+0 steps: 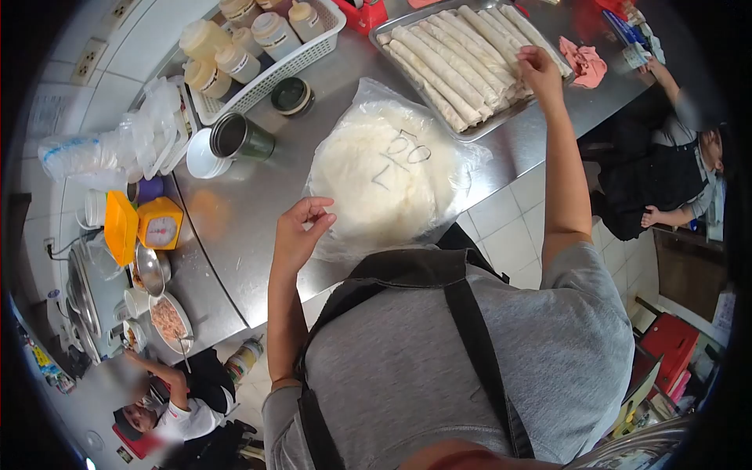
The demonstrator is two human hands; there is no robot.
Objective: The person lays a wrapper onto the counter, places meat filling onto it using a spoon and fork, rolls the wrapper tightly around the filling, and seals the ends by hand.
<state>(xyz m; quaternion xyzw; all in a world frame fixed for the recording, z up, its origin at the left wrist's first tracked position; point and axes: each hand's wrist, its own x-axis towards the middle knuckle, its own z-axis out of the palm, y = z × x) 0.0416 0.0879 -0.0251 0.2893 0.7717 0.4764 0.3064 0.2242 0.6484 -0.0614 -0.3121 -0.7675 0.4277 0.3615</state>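
A metal tray [475, 135] at the upper right holds several long, pale, flour-dusted rolls [450, 66] laid side by side. My right hand [540, 72] is over the right part of these rolls, its fingers bent and close together; whatever lies under the fingertips is hidden. In front of me on the steel table lies a clear plastic bag [384, 168] of round, flat, whitish wrappers, with "50" and "L" marked on it. By the bag's left edge is my left hand [301, 227], thumb and forefinger apart, with nothing seen between them.
A white basket [270, 74] of squeeze bottles stands at the back left, near a dark metal cup [243, 137] and a white bowl [205, 153]. Further left is a yellow scale [160, 223]. A pink cloth [582, 61] lies right of the tray. Other people work on both sides.
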